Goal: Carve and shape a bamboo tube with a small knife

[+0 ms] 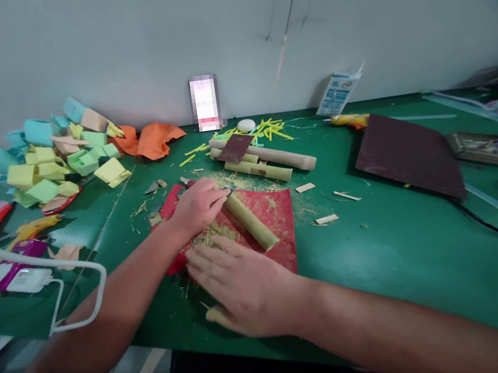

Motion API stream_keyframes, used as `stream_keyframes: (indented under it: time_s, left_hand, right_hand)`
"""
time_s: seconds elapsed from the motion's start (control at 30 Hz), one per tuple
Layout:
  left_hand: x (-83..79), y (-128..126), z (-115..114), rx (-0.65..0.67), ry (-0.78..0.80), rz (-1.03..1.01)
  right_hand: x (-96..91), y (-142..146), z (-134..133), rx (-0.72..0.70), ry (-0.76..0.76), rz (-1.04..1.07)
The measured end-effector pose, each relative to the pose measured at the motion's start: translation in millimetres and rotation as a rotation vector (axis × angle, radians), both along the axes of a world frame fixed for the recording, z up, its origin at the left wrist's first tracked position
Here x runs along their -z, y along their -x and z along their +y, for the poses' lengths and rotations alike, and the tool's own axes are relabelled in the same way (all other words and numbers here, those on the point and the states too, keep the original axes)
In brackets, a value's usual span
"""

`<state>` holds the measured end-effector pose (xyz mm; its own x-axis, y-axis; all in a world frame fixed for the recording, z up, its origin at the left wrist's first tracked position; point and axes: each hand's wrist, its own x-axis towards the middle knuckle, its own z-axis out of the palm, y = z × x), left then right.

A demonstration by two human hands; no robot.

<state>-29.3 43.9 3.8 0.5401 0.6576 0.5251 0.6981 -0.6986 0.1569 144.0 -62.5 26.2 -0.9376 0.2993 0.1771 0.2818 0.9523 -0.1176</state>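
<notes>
My left hand [203, 203] is closed, its fingertips at the upper end of a bamboo tube [252, 219]. A dark bit shows at the fingertips and another beyond the knuckles; what the fingers hold is mostly hidden. The tube lies slanted on a red sheet [281, 206] strewn with bamboo shavings and dust. Nearer to me, my right hand [248, 287] is stretched out, palm down with fingers extended, low over the sheet's front edge and the shavings. It is slightly blurred and grips nothing visible.
More bamboo tubes [272, 153] lie behind, a brown sandpaper piece [237, 148] on top. Folded paper boxes [44, 164] pile up at left, near a yellow glue gun [36, 228] and white cable [80, 264]. A phone [205, 103] leans on the wall. A large brown sheet [405, 153] lies right.
</notes>
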Motion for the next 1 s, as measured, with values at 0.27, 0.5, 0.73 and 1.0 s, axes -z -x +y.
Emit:
stream_keyframes:
  time_s: [0.27,0.5,0.73,1.0]
  left_hand:
    - [2.3,0.3,1.0,0.005,-0.011,-0.011]
    - [2.8,0.5,1.3,0.008,-0.002,-0.03]
    - [3.2,-0.5,0.8,0.003,-0.018,-0.028]
    - [5.8,2.3,4.5,-0.033,-0.018,-0.028]
  right_hand:
    - [6.0,-2.5,8.4,-0.087,0.055,-0.049]
    - [5.9,-2.2,10.6,-0.265,-0.005,-0.016]
    - [5.2,-23.2,24.5,-0.193,-0.03,0.01]
    - [-12.5,-48.9,35.5,0.572,-0.045,0.05]
